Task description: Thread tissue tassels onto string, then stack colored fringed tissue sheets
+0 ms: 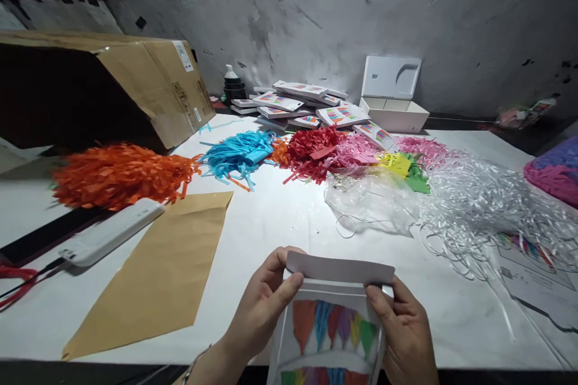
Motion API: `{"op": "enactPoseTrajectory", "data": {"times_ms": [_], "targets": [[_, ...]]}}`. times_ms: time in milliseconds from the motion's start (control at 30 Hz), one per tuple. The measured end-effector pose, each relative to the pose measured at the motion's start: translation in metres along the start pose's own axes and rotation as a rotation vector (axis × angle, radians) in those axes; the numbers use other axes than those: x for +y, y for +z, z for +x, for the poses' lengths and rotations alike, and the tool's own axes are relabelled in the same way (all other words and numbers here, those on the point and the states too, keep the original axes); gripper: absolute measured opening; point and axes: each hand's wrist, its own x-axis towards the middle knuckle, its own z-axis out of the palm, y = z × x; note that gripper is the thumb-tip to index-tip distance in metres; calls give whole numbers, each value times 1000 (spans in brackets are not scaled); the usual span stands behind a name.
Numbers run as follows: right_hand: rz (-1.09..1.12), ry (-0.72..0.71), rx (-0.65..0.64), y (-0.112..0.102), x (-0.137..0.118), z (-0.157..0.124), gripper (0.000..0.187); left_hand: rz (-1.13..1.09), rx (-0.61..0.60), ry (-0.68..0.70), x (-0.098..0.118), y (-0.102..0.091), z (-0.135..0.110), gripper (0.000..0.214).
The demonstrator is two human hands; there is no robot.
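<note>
A white paper packet [329, 337] with a printed picture of coloured tassels is held upright at the near table edge. Its top flap [339, 269] is bent back. My left hand [262, 307] grips the packet's upper left corner, thumb pressed on the front. My right hand [404, 328] grips the upper right corner the same way. Both hands are closed on it.
Piles of shredded paper tassels lie across the table: orange [120, 173], blue [239, 153], red [311, 153], pink [356, 150], plus silver strips [478, 204] and a clear bag [370, 198]. A brown envelope [158, 277], a cardboard box [103, 87], stacked packets [302, 105] and a white box [392, 111] are also there.
</note>
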Motion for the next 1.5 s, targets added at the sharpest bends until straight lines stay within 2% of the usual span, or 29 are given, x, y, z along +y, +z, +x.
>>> {"op": "enactPoseTrajectory", "data": {"times_ms": [100,167,267,333,433,500,533,567,667,700,767,900,1000,1133,1200,1267,1333,1400,1500], "targets": [[-34,-39,-19,-5,2,4,38,140,-114,48,5,-5,0,16],[-29,-22,-42,-6,0,4,44,230,-105,109,5,-7,-1,6],[-31,-1,-123,-8,-2,4,45,190,-63,224,1,-5,-4,14],[-82,-64,-199,-11,-2,5,31,114,-65,274,-2,-2,-6,16],[-158,-266,-253,-15,0,6,16,41,-85,304,-4,-1,-9,14],[-188,-373,-254,-16,0,5,11,17,-109,282,-2,-1,-11,10],[-201,-376,-244,-15,-1,4,10,9,-115,245,0,-2,-12,7],[-210,-335,-230,-13,-3,2,12,2,-116,185,2,-2,-14,2],[-207,-108,-159,-7,-7,-1,26,56,-114,-29,6,-2,-16,13],[-214,-65,-140,-6,-8,-1,27,104,-118,-58,7,-1,-16,12],[-245,-79,-135,-4,-8,0,23,193,-123,-21,7,1,-16,7],[-236,-301,-179,-7,-6,1,9,203,-80,145,6,4,-15,8],[-289,-513,-233,-10,-9,1,10,212,-99,147,10,2,-13,15],[-495,-796,-429,-15,-19,5,28,273,-291,69,20,-3,-13,26],[-564,-929,-470,-16,-24,7,34,287,-362,59,23,-3,-15,39],[-636,-1049,-469,-18,-27,8,37,292,-344,61,22,-2,-18,41],[-734,-1159,-448,-21,-30,8,43,297,-287,50,19,1,-21,30],[-891,-1253,-449,-26,-30,8,51,298,-252,45,15,2,-23,19],[-1152,-1372,-473,-35,-29,7,61,307,-210,87,11,1,-24,16]]}}
